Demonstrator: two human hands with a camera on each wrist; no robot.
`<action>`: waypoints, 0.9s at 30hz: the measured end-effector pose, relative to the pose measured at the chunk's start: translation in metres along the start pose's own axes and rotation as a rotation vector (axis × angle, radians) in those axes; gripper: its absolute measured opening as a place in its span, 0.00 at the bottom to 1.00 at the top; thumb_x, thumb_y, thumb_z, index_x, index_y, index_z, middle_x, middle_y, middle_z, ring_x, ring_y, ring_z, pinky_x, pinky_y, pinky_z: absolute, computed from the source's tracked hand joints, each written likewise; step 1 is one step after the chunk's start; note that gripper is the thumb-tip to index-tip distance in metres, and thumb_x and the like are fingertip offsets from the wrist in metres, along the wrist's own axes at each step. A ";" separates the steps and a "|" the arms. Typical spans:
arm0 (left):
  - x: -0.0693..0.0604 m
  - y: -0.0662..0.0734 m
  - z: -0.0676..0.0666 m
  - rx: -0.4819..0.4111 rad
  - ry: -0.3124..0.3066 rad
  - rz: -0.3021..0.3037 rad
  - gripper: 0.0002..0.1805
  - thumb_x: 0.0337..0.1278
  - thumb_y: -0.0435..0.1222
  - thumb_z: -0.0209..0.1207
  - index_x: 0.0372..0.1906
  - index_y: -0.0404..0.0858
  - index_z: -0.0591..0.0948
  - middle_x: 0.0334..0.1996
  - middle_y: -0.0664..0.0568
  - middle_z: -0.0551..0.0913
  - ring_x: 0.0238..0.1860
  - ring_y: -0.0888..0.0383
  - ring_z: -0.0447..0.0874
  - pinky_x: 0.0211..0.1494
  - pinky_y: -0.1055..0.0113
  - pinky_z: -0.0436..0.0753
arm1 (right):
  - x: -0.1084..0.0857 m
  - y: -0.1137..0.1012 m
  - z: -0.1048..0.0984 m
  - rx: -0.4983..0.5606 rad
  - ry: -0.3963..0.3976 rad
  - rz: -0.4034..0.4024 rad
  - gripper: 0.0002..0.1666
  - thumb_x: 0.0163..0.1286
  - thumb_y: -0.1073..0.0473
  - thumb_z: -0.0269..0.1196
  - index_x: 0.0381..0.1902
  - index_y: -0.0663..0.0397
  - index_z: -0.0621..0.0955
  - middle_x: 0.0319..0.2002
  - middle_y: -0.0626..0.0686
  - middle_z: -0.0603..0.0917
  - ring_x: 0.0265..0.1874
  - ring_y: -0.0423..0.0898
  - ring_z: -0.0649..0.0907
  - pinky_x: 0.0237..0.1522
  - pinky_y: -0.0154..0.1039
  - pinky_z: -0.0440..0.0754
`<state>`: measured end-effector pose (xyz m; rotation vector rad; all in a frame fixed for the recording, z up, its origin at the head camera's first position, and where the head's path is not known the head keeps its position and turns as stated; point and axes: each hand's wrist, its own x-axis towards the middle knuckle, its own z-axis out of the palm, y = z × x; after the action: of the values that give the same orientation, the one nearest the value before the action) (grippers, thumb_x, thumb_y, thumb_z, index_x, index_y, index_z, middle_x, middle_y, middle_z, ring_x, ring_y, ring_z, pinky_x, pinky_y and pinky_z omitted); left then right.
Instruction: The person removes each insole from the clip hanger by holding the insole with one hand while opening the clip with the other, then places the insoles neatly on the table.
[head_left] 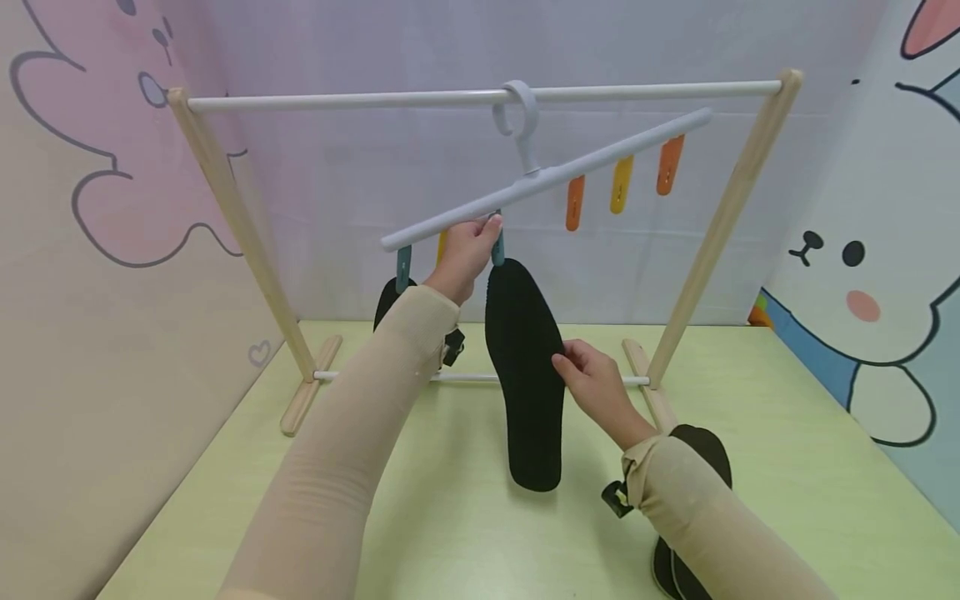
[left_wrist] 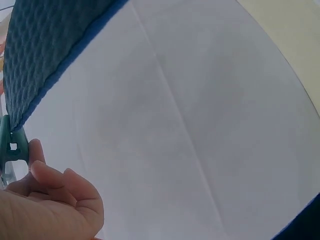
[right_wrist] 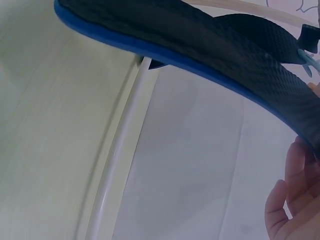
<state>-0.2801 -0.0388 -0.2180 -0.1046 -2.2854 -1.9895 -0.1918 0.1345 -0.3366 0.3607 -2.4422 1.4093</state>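
Note:
A black insole with a blue edge hangs by its narrow top from a teal clip on the white hanger. My left hand pinches that clip between thumb and fingers; in the left wrist view, the clip sits at the insole's tip. Lower down, my right hand holds the insole's right edge, thumb in front. A second black insole hangs from another teal clip at the hanger's left end, partly behind my left forearm.
The hanger tilts, left end lower, hooked on the white top rod of a wooden-legged rack. Orange and yellow clips hang along its right half. On the pale table, a dark object lies partly under my right forearm.

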 end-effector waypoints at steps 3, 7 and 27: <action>0.000 0.000 -0.001 -0.008 -0.004 0.005 0.15 0.71 0.44 0.51 0.33 0.35 0.74 0.25 0.54 0.59 0.25 0.61 0.55 0.32 0.68 0.59 | 0.000 0.000 0.000 0.002 0.000 0.000 0.06 0.69 0.70 0.57 0.40 0.71 0.79 0.33 0.62 0.83 0.33 0.52 0.80 0.39 0.42 0.78; -0.001 0.000 -0.001 0.005 -0.003 0.009 0.16 0.71 0.44 0.51 0.41 0.33 0.76 0.27 0.53 0.59 0.29 0.60 0.57 0.35 0.67 0.59 | 0.000 0.001 0.001 0.003 0.002 -0.006 0.06 0.69 0.70 0.57 0.39 0.71 0.79 0.32 0.62 0.83 0.33 0.51 0.80 0.38 0.41 0.78; -0.001 0.002 0.001 0.006 -0.003 -0.011 0.16 0.71 0.44 0.50 0.33 0.36 0.73 0.26 0.54 0.59 0.28 0.60 0.57 0.38 0.66 0.61 | -0.004 -0.001 -0.002 0.029 0.020 -0.025 0.05 0.68 0.70 0.58 0.38 0.71 0.79 0.31 0.61 0.83 0.30 0.47 0.80 0.36 0.36 0.77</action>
<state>-0.2789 -0.0373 -0.2166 -0.0946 -2.2987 -1.9893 -0.1878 0.1362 -0.3363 0.3804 -2.3951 1.4317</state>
